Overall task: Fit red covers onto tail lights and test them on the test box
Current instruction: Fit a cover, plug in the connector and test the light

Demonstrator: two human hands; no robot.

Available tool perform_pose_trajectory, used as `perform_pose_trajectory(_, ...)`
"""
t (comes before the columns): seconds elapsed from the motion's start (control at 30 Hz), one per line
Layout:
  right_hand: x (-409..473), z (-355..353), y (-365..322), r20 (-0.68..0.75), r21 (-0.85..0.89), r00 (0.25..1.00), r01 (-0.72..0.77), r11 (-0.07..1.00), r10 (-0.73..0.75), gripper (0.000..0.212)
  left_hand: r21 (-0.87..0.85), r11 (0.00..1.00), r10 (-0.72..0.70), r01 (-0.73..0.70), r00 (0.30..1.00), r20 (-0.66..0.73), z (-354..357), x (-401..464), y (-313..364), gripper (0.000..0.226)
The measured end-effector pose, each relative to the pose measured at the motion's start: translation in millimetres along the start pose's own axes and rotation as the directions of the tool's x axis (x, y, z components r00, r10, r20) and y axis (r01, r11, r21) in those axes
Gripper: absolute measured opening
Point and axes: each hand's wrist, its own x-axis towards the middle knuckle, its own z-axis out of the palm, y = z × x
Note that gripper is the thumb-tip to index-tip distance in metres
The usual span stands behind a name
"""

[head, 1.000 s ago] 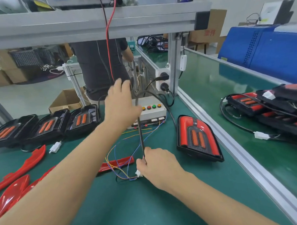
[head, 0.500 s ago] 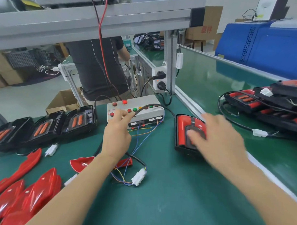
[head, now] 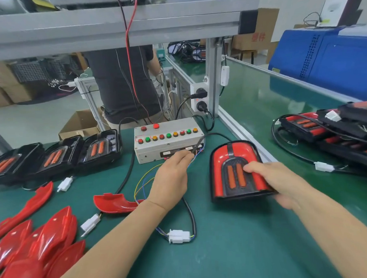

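Your right hand point(head: 284, 183) grips the covered tail light point(head: 235, 170) near the desk's right edge; your left hand point(head: 171, 178) reaches the test box point(head: 168, 143) front, fingers loosely straight.

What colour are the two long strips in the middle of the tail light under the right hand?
Orange, set in a dark panel of the red-covered tail light; head view.

1. Left hand point(head: 171, 176) is stretched forward, back of the hand up, fingers reaching out ahead and bunched together.
2. Right hand point(head: 277, 183) sits lower and off to the right, palm down, thumb on top, fingers curled underneath.
3. Both forearms bare.
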Motion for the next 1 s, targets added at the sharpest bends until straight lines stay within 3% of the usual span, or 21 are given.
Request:
perform_pose_trajectory(0.13,-7.6,-8.6,5.1,0.082,0.394,0.957,0.227,0.891,-0.28,0.023,-0.005,1.0,-0.03,0.031,0.985,0.17,8.6,-0.5,-9.7,0.044)
perform_pose_trajectory(0.2,-6.7,-6.1,2.1,0.175,0.46,0.921,0.237,0.856,-0.348,0.027,-0.013,1.0,0.007,-0.004,0.956,0.293,11.1,4.0,-10.1,0.041)
perform_pose_trajectory(0.3,3.9,12.3,-4.1,0.261,0.366,0.931,0.151,0.918,-0.257,0.033,-0.063,0.996,0.079,-0.06,0.926,0.368,11.5,9.6,-8.6,0.027)
perform_pose_trajectory(0.4,13.9,32.7,-4.7,0.204,0.325,0.971,0.05,0.944,-0.122,0.025,0.082,0.993,0.044,-0.088,0.901,0.432,10.3,9.9,-16.7,0.03)
perform_pose_trajectory(0.47,18.6,37.6,-1.6,0.172,0.344,0.984,-0.009,0.939,-0.054,0.021,0.007,0.999,0.027,-0.034,0.885,0.466,6.5,7.7,-22.3,0.035)
perform_pose_trajectory(0.53,21.7,36.8,1.7,0.163,0.334,0.986,-0.027,0.942,-0.03,0.022,-0.206,0.977,0.022,0.063,0.921,0.389,-4.5,4.7,-24.9,0.035)
perform_pose_trajectory(0.6,23.2,34.0,4.3,0.155,0.265,0.987,-0.006,0.964,-0.036,0.026,-0.329,0.904,-0.211,0.272,0.955,0.208,-20.9,3.3,-31.3,0.038)
perform_pose_trajectory(0.67,22.8,32.6,6.6,0.16,0.215,0.986,0.02,0.976,-0.055,0.03,-0.305,0.849,-0.452,0.432,0.892,0.006,-36.6,7.1,-43.7,0.043)
perform_pose_trajectory(0.73,20.2,33.1,8.3,0.162,0.189,0.984,0.049,0.981,-0.08,0.031,-0.144,0.841,-0.537,0.521,0.836,-0.115,-49.3,15.4,-58.0,0.044)
perform_pose_trajectory(0.83,13.2,34.2,12.6,0.155,0.188,0.983,0.072,0.98,-0.102,0.028,0.044,0.8,-0.596,0.598,0.801,-0.057,-55.6,26.5,-77.5,0.053)
perform_pose_trajectory(1.0,6.3,35.4,22.9,0.118,0.246,0.986,0.085,0.966,-0.117,0.026,0.113,0.779,-0.624,0.616,0.78,0.047,-46.7,28.5,-87.2,0.062)
